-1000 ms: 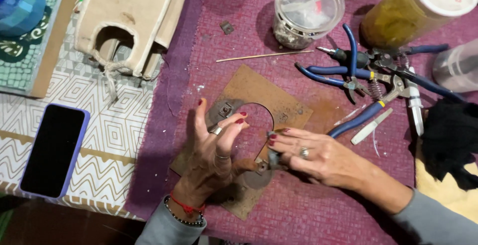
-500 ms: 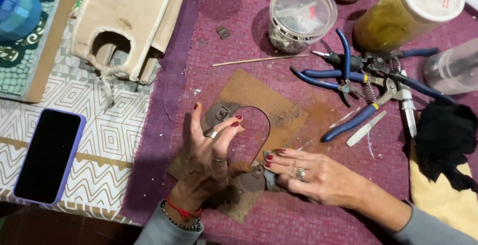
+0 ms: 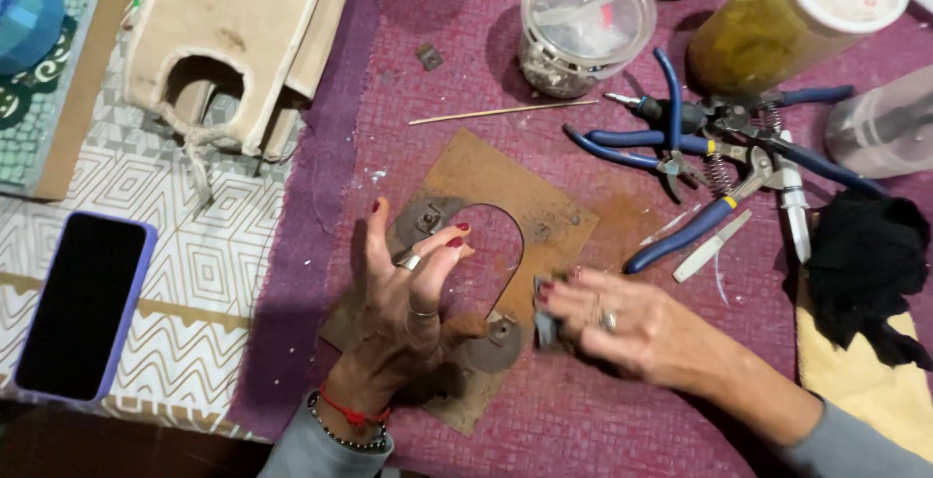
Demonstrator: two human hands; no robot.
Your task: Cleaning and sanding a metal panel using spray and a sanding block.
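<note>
Moved since earlier: the right hand (image 3: 637, 327) has slid leftward along the near edge of the brown board (image 3: 530, 196) and now shows motion blur; the left hand (image 3: 408, 293) has kept its place on the board, fingers a little more raised.
Phone: a dark-screened phone in a purple case (image 3: 78, 308) lies far left on the patterned cloth (image 3: 214, 284), well apart from both hands.
Wooden piece: a pale wooden piece with an arched hole (image 3: 243, 41) lies at upper left, partly over the purple mat (image 3: 603, 420).
Left hand: palm down on the left part of the board, thumb and fingers spread wide and arched, gripping nothing; its fingertips stand at the left rim of the arched cut-out (image 3: 486, 255).
Board: flat on the mat on the worktop, turned cornerwise, with small metal brackets (image 3: 428, 216) near the cut-out's edge.
Grey piece: a small grey piece (image 3: 542, 315) sits at the cut-out's right leg, touching the right hand's fingertips.
Right hand: fingers close together and pinched on the grey piece; blur hides how firm the hold is.
Key relation: the grey piece lies just right of the left hand, across the cut-out's opening; the right hand is the nearer, already on it. The cut-out's long axis runs from far to near.
Tools: blue-handled pliers (image 3: 700, 148) lie to the right, apart from the hands.
Far right: a black cloth (image 3: 865, 264).
</note>
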